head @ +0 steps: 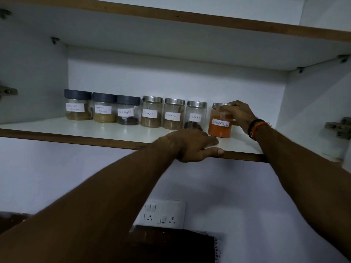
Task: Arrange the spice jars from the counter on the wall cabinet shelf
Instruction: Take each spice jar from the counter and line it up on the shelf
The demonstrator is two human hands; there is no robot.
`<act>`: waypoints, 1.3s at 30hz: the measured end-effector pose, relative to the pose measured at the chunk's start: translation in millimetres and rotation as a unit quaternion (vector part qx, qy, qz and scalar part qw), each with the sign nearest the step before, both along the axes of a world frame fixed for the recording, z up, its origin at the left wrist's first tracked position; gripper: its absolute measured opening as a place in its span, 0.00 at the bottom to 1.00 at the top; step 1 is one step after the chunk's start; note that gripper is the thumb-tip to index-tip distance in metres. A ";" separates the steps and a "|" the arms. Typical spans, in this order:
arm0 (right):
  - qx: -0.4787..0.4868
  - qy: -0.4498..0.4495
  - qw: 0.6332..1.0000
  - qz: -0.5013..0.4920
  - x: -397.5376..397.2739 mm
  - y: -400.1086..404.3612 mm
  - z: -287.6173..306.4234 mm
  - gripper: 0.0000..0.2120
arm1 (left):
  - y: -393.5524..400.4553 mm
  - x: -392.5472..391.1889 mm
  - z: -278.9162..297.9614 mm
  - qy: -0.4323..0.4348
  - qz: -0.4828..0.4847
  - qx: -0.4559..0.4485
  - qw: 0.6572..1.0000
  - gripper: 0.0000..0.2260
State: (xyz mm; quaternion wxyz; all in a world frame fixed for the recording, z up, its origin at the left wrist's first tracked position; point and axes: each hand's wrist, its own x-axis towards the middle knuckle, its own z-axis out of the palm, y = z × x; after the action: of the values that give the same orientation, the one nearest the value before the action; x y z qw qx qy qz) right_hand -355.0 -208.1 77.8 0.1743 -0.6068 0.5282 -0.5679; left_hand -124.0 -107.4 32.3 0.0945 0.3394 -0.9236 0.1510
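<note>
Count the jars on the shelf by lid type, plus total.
Dark grey plastic lid: 3, starting at the coriander powder jar.
Steel lid: 4, ending with the red chilli powder jar in the right hand grip.
Total: 7, all on the shelf.

Seven spice jars [151, 113]: three dark-lidded, apparently four steel-lidded.

I see seven jars in a row on the shelf [114, 130], toward its back. From left: coriander jar [77, 105], garam masala jar [104, 108], black pepper jar [127, 110], two cinnamon jars [151, 112], cloves jar [195, 114], chilli jar [220, 121] rightmost. My left hand [191, 145] rests on the shelf's front edge, before the cloves jar. My right hand [239, 115] holds the chilli jar from its right.
</note>
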 end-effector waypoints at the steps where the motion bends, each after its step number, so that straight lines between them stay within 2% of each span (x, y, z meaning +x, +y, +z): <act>1: 0.005 0.009 1.000 0.000 0.0 -1.6 2.1 0.19 | -0.2 0.2 0.1 0.003 -0.001 0.002 1.000 0.28; 8: 0.017 0.036 0.999 -0.006 -4.3 -10.0 11.0 0.20 | -5.7 0.7 -0.2 -0.003 0.000 0.009 1.000 0.29; 21: -0.010 0.014 1.000 0.015 -8.0 -21.0 4.7 0.19 | -8.8 1.0 -1.6 0.009 0.001 0.015 1.000 0.29; 26: -0.021 0.032 0.999 0.002 -6.4 -25.6 2.4 0.21 | -9.8 1.0 -1.9 0.007 0.004 0.017 1.000 0.29; 32: -0.034 0.048 0.998 -0.021 -3.2 -28.4 2.2 0.17 | -11.5 1.4 -3.8 0.010 0.012 0.017 1.000 0.29; 39: -0.031 0.050 0.998 -0.016 -3.9 -26.8 1.1 0.26 | -11.9 2.0 -4.2 0.010 0.028 0.016 0.999 0.30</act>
State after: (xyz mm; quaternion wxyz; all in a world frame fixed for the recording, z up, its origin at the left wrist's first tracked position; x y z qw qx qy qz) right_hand -358.8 -235.0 78.9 0.1192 -0.6311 0.5281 -0.5556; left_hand -122.1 -119.3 28.1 0.0938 0.3676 -0.9152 0.1359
